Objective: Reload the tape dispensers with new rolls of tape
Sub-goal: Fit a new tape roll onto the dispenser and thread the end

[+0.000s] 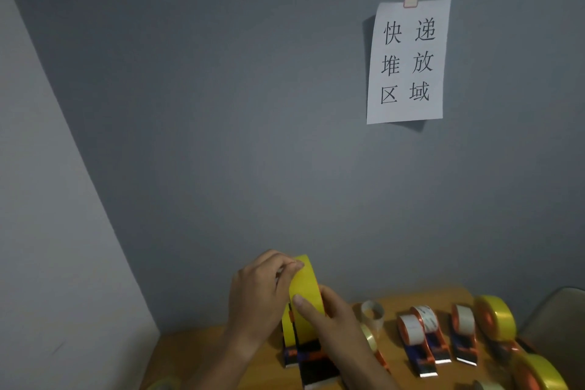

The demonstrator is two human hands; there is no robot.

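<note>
Grey wall (221, 104) with a paper sign (406, 62) rises behind your orange table (196, 355). Your left hand (256, 298) and right hand (326, 317) both grip the yellow tape roll (305, 291), standing on edge in its dispenser (311, 361), blade end toward you.

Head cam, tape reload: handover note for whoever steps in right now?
Left hand: pinching the top edge of the yellow tape roll.
Right hand: thumb pressed on the roll's face, fingers behind it.
The roll stands upright on a dispenser at the wooden table's near edge; whether it is fully seated cannot be told.
Done: three dispensers with white rolls to the right look loaded.
Left: finish this one; loose yellow rolls wait far right.
</note>
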